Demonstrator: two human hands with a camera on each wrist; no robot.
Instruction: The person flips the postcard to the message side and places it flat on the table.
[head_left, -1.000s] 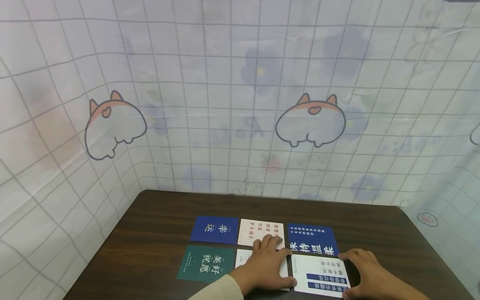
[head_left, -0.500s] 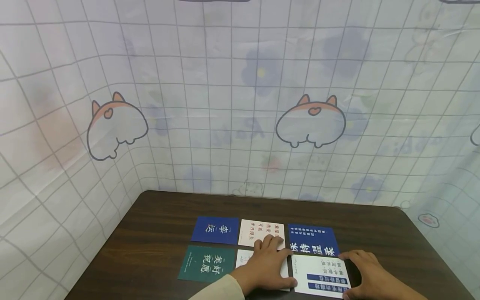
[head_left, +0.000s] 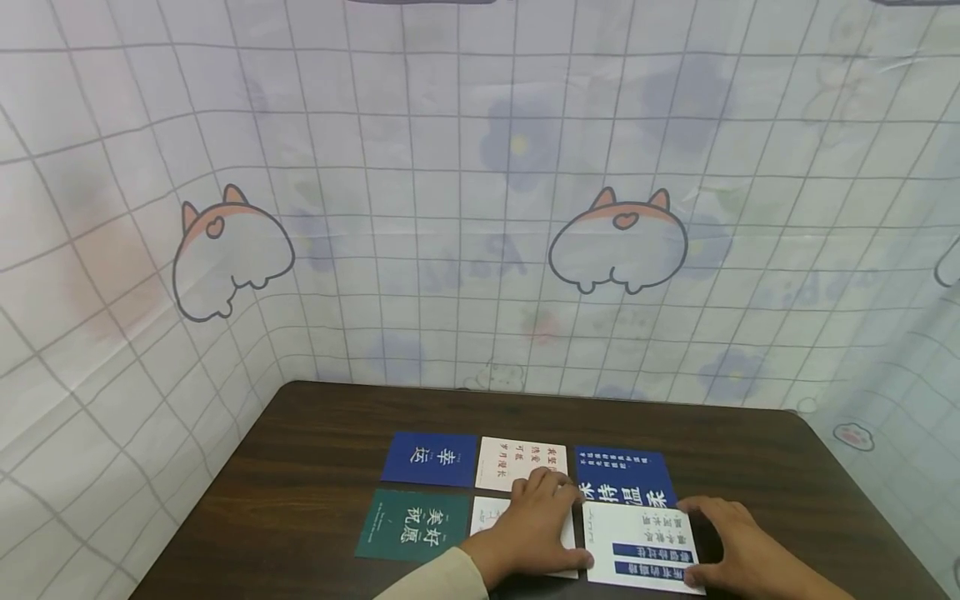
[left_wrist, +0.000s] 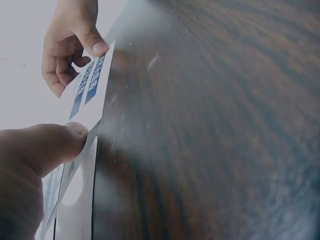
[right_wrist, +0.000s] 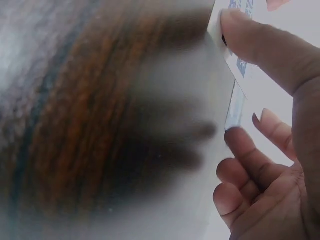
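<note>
A white postcard with blue bands of writing [head_left: 637, 533] lies between my two hands at the front right of the group. My left hand [head_left: 532, 529] holds its left edge, thumb at the near corner, the palm over another white postcard [head_left: 486, 512] that is mostly hidden. At the opposite edge my right hand [head_left: 738, 546] grips the card, with its thumb on the near corner. In the left wrist view the card [left_wrist: 92, 95] tilts up off the tabletop, between the left thumb [left_wrist: 55, 145] and the right hand. The right wrist view shows the right thumb [right_wrist: 250, 42] on the card's corner.
Just behind is a blue postcard [head_left: 626, 467], its near edge overlapped by the held card. A cream postcard [head_left: 517, 462], a dark blue one [head_left: 431, 458] and a green one [head_left: 412, 525] lie to the left on the brown table [head_left: 300, 467]. A gridded curtain [head_left: 450, 208] hangs behind.
The held postcard has shifted slightly away from me and covers more of the blue card's near edge. The right thumb has moved from the card's edge onto its corner.
</note>
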